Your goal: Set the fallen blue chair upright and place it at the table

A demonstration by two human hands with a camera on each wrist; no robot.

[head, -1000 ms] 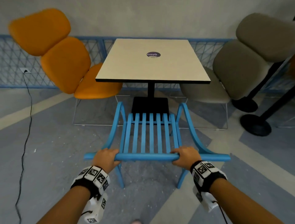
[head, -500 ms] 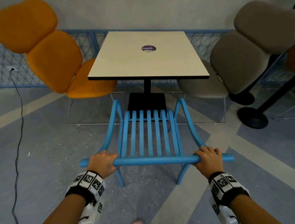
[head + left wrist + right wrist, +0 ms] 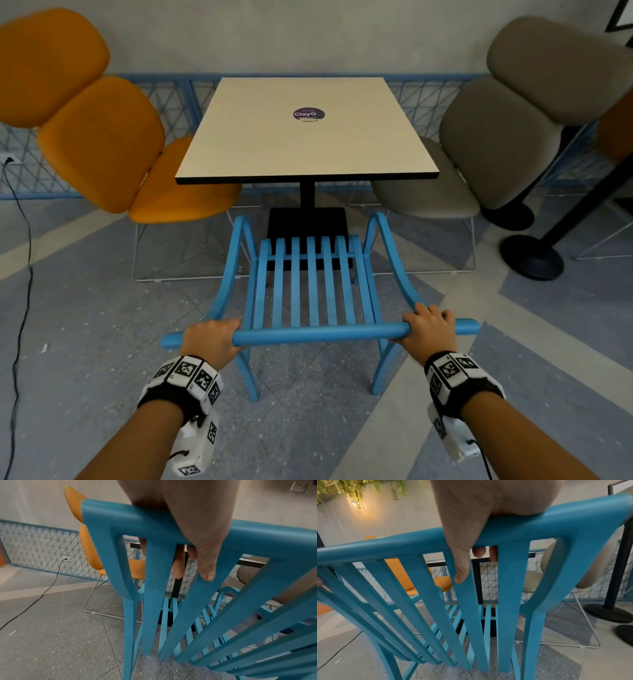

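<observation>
Grey floor is under the upright blue chair, at 6 o'clock from the tabletop. Its top rail is gripped by both curled hands, left hand and right hand. It looks stiff and light.

The chair stands upright on the floor just before the tabletop, its seat facing the pedestal base. The left hand sits on the top rail near its left end, the right hand near its right end. A padded seat stands left of the tabletop, another padded seat right of it. A sticker lies on the tabletop. A cable runs along the floor at far left; two round stand bases sit at far right.
</observation>
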